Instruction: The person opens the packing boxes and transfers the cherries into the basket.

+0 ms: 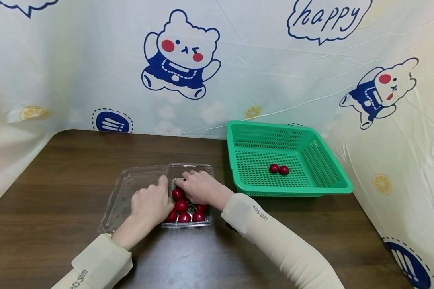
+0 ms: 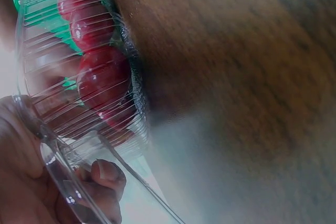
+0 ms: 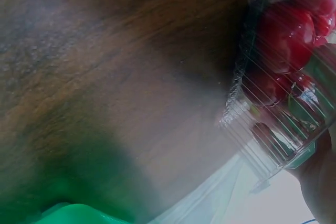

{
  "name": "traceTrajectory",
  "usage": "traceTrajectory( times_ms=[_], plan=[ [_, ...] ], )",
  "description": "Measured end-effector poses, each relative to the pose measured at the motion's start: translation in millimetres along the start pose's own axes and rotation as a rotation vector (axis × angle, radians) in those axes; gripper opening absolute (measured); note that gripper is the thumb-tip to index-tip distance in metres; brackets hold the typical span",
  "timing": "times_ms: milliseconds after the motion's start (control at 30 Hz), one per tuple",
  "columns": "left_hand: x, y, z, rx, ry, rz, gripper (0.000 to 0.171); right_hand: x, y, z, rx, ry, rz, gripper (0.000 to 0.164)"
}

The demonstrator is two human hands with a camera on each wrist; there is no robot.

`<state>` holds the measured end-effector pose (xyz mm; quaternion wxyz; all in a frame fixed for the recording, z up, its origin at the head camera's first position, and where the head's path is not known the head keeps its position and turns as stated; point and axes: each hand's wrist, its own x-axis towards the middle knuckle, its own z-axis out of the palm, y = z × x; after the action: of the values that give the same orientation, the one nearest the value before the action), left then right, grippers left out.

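A clear plastic clamshell box [image 1: 188,225] lies on the table with its lid [image 1: 130,188] folded out to the left. Several dark red cherries [image 1: 181,206] are in it, mostly toward the near side. My left hand [image 1: 152,202] grips the hinge side of the box; in the left wrist view its fingers [image 2: 107,174] curl about the plastic edge. Fingers down, my right hand [image 1: 201,186] reaches into the far part of the box beside the cherries. Its fingertips are partly hidden, and I cannot tell whether they pinch a cherry.
To the right of the box stands a green plastic basket [image 1: 293,192] with two cherries [image 1: 279,169] on its floor. Behind the brown wooden table [image 1: 68,176] hangs a printed curtain [image 1: 260,60].
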<state>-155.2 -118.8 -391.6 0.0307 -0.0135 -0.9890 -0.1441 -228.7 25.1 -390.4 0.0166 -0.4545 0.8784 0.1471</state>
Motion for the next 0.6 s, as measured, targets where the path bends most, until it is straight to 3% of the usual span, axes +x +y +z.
traceTrajectory(
  times_ms=[267, 600],
  plan=[
    [1.1, -1.1, -1.0, 0.002, -0.012, -0.005, 0.024, -0.8, 1.1, 2.4, -0.054, 0.048, -0.045, 0.030],
    [2.4, -2.0, -1.7, -0.013, -0.008, 0.004, 0.022, -0.4, -1.5, 0.8, 0.022, 0.003, -0.005, 0.043]
  ],
)
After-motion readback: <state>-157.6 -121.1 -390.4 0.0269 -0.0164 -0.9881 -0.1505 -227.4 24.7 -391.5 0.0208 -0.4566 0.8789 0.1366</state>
